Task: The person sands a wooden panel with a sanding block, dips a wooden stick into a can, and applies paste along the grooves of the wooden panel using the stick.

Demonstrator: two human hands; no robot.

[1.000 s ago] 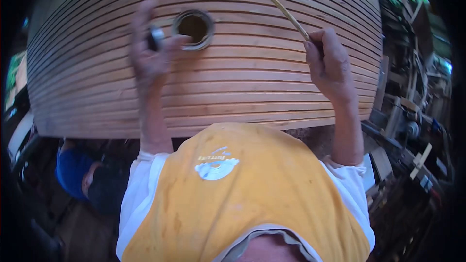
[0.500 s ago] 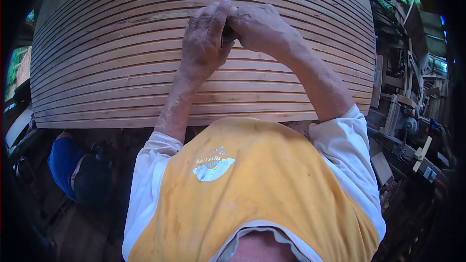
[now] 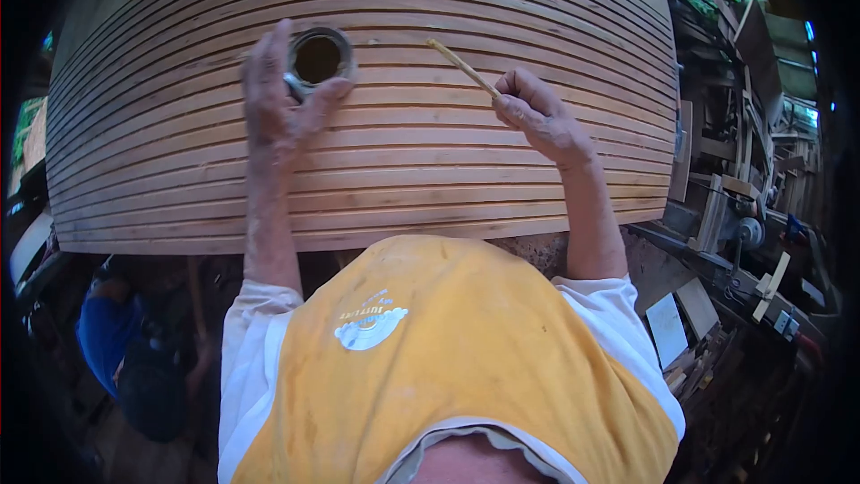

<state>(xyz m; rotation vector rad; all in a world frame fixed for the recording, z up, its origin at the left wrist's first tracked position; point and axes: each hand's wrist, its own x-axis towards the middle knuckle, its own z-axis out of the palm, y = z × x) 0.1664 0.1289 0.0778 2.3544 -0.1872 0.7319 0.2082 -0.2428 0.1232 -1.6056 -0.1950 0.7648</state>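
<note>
My left hand (image 3: pixel 279 94) is wrapped round an uncovered metal can (image 3: pixel 348 47), with the thumb along its near side. Something dark brown shows inside the can. Between the thumb and fingers of my right hand (image 3: pixel 537 115) is a thin wooden stick (image 3: pixel 466 68), its yellowish tip pointing up and to the left, away from the can. Both hands are over a wide wooden panel (image 3: pixel 430 145) of parallel slats with dark grooves between them.
A person in a blue shirt (image 3: pixel 100 341) is low at the left, below the panel's edge. Wood offcuts (image 3: pixel 697 306) and workshop equipment (image 3: pixel 751 233) crowd the right side. A pale board (image 3: pixel 666 330) leans there.
My hands were close together over the can and have parted. The left has moved left with the can, now seen uncovered; the right has moved right and down, the stick now visible.
</note>
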